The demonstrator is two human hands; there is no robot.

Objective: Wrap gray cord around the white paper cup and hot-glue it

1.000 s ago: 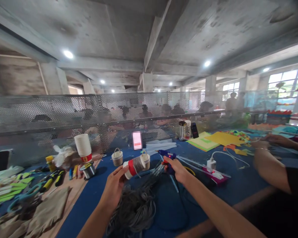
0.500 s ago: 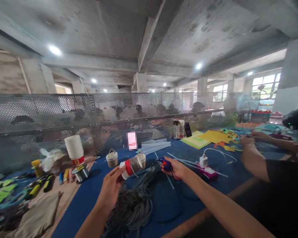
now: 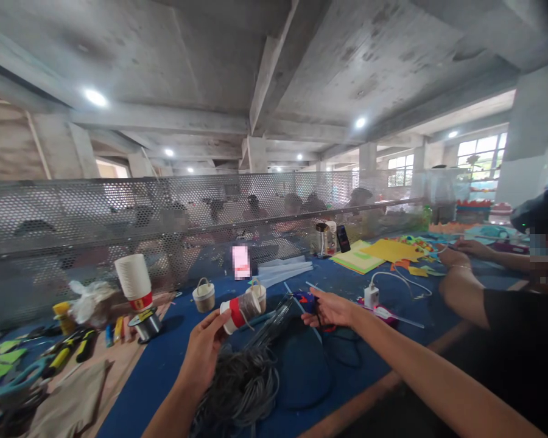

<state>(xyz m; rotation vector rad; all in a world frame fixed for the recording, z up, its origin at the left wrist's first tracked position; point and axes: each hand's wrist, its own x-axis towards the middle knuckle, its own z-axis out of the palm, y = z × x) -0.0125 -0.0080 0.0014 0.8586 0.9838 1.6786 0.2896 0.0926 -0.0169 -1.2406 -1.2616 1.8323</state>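
Observation:
A white-and-red paper cup (image 3: 232,312), tilted on its side and wound with grey cord around one end, is in my left hand (image 3: 206,340), fingers closed around it. My right hand (image 3: 331,309) is over the blue mat, its fingers stretched out and apart beside a blue-and-red glue gun (image 3: 305,299) with a black cord. The hand partly hides the gun, and its fingers do not wrap it. Two small cord-wrapped cups with loop handles, a left one (image 3: 204,297) and a right one (image 3: 259,293), stand behind the held cup. Below lies a bundle of grey cord (image 3: 244,389).
At left are a stack of paper cups (image 3: 132,277), a wire spool (image 3: 147,325), pliers (image 3: 64,359) and scissors (image 3: 16,383). A white charger (image 3: 371,296) stands at right, near yellow sheets (image 3: 393,252). A co-worker's arm (image 3: 461,286) reaches in. A perforated metal screen (image 3: 274,213) stands behind.
My right hand's fingers have loosened and spread from around the glue gun, and the hand has shifted slightly right. My left hand keeps the cup. The view has turned slightly.

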